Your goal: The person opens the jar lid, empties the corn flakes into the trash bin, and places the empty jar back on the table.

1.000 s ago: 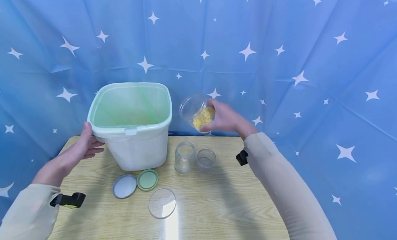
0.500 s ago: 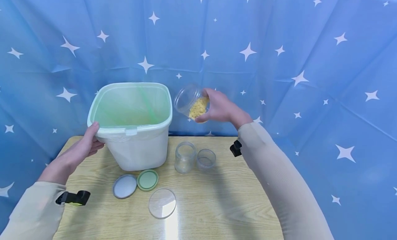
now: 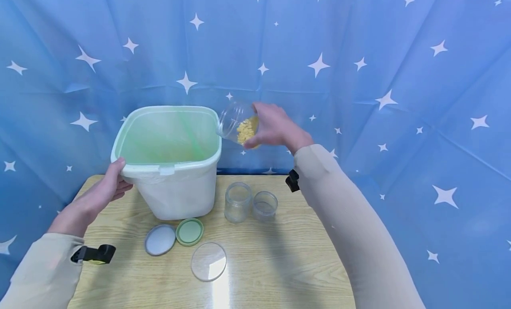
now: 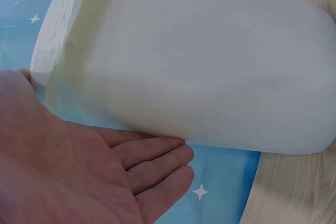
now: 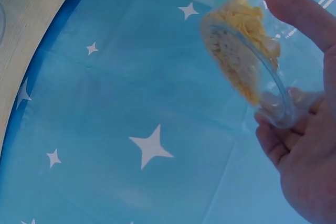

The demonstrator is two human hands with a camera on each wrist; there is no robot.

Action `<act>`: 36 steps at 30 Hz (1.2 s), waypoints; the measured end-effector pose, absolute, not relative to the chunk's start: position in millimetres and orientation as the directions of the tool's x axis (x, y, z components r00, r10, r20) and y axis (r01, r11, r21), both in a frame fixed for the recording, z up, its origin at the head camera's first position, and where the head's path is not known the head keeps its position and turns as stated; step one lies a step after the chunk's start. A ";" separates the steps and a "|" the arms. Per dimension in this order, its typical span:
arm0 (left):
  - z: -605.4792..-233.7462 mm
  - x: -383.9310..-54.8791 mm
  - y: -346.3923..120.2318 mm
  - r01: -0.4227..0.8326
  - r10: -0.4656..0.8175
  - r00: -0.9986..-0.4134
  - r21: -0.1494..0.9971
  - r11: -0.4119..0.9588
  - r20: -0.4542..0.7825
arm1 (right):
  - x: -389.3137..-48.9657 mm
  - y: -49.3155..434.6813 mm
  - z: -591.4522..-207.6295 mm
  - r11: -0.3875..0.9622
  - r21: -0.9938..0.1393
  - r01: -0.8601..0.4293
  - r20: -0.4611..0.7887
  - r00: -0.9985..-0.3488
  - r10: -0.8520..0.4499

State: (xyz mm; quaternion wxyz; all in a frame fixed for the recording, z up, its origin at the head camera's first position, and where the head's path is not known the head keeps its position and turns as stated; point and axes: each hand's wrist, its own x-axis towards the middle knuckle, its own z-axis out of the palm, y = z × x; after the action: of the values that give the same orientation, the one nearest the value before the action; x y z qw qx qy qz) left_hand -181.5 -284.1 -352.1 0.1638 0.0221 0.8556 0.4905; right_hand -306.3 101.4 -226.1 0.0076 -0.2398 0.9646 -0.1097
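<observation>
A white bin (image 3: 179, 193) with a pale green inside and a clear plastic liner folded over its rim stands at the table's back left. My left hand (image 3: 96, 193) holds its left front corner, thumb on the rim and fingers below against the outer wall. In the left wrist view these fingers (image 4: 157, 163) lie nearly straight along the wall. My right hand (image 3: 275, 127) grips a clear jar (image 3: 229, 118) by its base end. This jar is tilted, mouth toward the bin and right at its right rim. Yellow flakes (image 3: 246, 131) lie inside it.
A clear jar (image 3: 236, 211) and a lower clear container (image 3: 265, 207) stand right of the bin. In front lie a grey lid (image 3: 160, 240), a green lid (image 3: 190, 232) and a clear lid (image 3: 209, 261). A blue star-patterned curtain (image 3: 359, 100) hangs behind the table (image 3: 303, 264).
My right hand has carried the jar left and upward to the bin's rim, tipping it further. My left hand has shifted slightly right along the bin's edge, its thumb now further onto the rim.
</observation>
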 end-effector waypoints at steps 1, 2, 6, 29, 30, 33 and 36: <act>-352.0 -181.4 -284.1 -0.122 0.199 -0.946 0.847 0.518 -0.258 | -306.3 99.9 -224.8 0.862 -0.205 -0.463 0.040 -0.884 -0.465; -351.9 -181.3 -284.0 -0.121 0.198 -0.946 0.845 0.520 -0.257 | -306.5 98.3 -223.6 0.864 -0.195 -0.465 0.041 -0.884 -0.466; -351.8 -180.9 -282.6 -0.117 0.190 -0.949 0.839 0.531 -0.253 | -306.2 92.6 -218.7 0.872 -0.155 -0.464 0.039 -0.885 -0.464; -349.8 -178.9 -282.1 -0.093 0.207 -0.948 0.830 0.550 -0.243 | -297.7 50.9 -200.1 0.877 0.064 -0.476 0.060 -0.875 -0.480; -349.6 -178.7 -282.3 -0.096 0.204 -0.948 0.829 0.551 -0.245 | -297.6 49.1 -199.6 0.874 0.076 -0.480 0.062 -0.873 -0.485; -349.8 -178.6 -282.1 -0.101 0.203 -0.946 0.829 0.550 -0.251 | -297.3 44.5 -199.3 0.866 0.113 -0.488 0.065 -0.866 -0.496; -350.8 -178.3 -282.1 -0.095 0.208 -0.947 0.830 0.549 -0.246 | -297.3 41.5 -201.0 0.852 0.152 -0.500 0.074 -0.854 -0.515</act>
State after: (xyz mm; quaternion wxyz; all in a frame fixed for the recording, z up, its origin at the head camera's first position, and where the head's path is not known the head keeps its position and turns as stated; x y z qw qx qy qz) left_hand -178.3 -282.1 -350.8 0.1601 0.0325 0.8654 0.4737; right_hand -297.3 41.5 -201.0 -0.0562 -0.2641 0.9608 0.0634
